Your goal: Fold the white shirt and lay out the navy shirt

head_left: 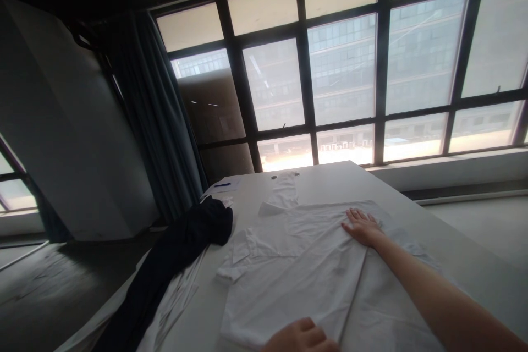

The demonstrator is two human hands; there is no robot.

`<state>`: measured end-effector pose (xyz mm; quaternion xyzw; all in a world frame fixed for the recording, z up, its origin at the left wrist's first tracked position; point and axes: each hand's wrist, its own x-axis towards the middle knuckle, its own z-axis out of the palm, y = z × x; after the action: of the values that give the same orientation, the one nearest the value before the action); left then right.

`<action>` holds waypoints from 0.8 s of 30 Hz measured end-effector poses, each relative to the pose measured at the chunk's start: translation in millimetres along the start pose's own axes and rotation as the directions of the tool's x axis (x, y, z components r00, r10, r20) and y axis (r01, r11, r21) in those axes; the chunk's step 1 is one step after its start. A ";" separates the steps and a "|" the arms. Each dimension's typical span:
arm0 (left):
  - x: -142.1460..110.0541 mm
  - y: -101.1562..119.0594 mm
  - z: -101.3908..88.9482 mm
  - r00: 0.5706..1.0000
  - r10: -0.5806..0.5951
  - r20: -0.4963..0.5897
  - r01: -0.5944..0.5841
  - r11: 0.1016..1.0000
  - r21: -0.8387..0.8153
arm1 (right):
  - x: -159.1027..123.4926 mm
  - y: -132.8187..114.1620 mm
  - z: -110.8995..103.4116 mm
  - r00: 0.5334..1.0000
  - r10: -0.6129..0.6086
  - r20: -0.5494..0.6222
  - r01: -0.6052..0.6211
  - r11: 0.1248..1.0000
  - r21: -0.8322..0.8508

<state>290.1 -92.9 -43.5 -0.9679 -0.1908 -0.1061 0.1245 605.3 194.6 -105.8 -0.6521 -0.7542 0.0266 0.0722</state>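
A white shirt (284, 286) lies spread over the white table, its cloth lightly creased, with a short sleeve out to the left. My right hand (363, 226) rests flat on the upper right part of the shirt, fingers stretched out. At the bottom of the view, my left hand (303, 336) is closed, with its knuckles up and fingers curled on the near part of the shirt. The lower part of this hand is cut off by the frame. A long fold line runs between the two hands.
Dark clothing (177, 264) hangs over the table's left edge, on top of more white cloth (175, 300). A pen (223, 185) lies on paper at the far left corner of the table (330, 184). Beyond stand large windows (342, 71) and a blue curtain (160, 115).
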 end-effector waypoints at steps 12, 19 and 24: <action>-90.9 -127.6 1.1 0.594 -0.760 0.263 0.790 0.612 -0.017 | -13.6 -1.5 -4.5 0.985 0.144 -0.095 -0.144 0.990 0.001; -101.5 -112.8 2.0 0.577 -0.761 0.298 0.794 0.607 0.012 | -22.9 -1.7 -5.8 0.993 0.115 -0.038 -0.116 0.993 -0.022; -110.8 -77.2 -12.7 0.534 -0.768 0.354 0.823 0.568 -0.009 | -53.5 -5.3 -5.0 0.997 0.074 -0.033 -0.076 0.996 -0.046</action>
<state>157.2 -65.2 -44.1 -0.7839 -0.6183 -0.0138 -0.0544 608.2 140.7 -104.1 -0.6817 -0.7285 0.0013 0.0676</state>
